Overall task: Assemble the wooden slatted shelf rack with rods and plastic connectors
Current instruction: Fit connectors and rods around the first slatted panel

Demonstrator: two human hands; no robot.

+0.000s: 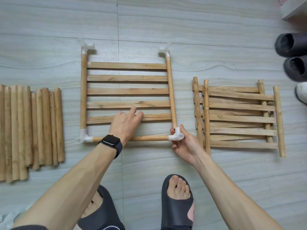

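The right hand (184, 145) grips the near-right plastic connector (177, 136), thumb and fingers curled round it, apparently to seat it on the cross rod (146, 138) and the side rail. The left hand (126, 123) lies flat, fingers straight, pressing the nearest slat, likely so the slatted panel (127, 91) cannot slide on the floor (149, 22). To the left lie loose rods (29, 130), to the right spare panels (239, 117), both near for later steps.
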